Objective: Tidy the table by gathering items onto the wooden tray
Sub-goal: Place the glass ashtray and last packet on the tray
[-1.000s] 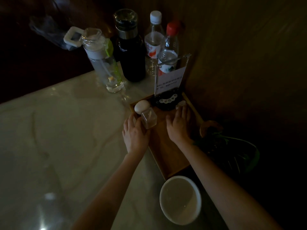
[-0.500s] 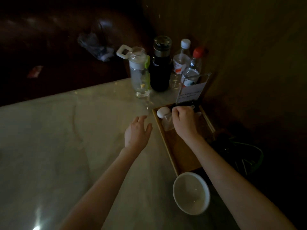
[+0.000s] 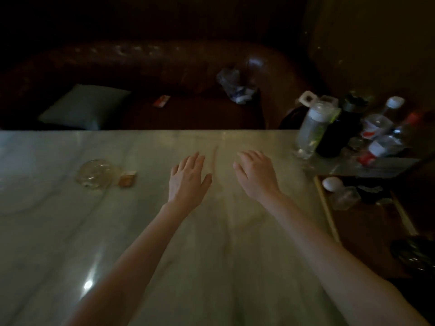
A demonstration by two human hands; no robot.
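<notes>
Marble desk [image 3: 117,231] now fills the view: both hands have left the wooden tray [image 3: 326,203] at 3 o'clock. Left hand [image 3: 187,180] and right hand [image 3: 255,175] hover empty, fingers spread. Its long axis runs near-to-far (holding a white egg-like thing [image 3: 332,184] and clear jar [image 3: 344,197]). Glass dish [image 3: 95,172] sits at 9 o'clock.

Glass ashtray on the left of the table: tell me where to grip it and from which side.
Grip the glass ashtray by its thick round rim, from above and from its right, the side facing the empty left hand. It sits low and flat on the table, so thumb and fingers should span opposite rim edges. Mind the small box close by its right edge.
</notes>
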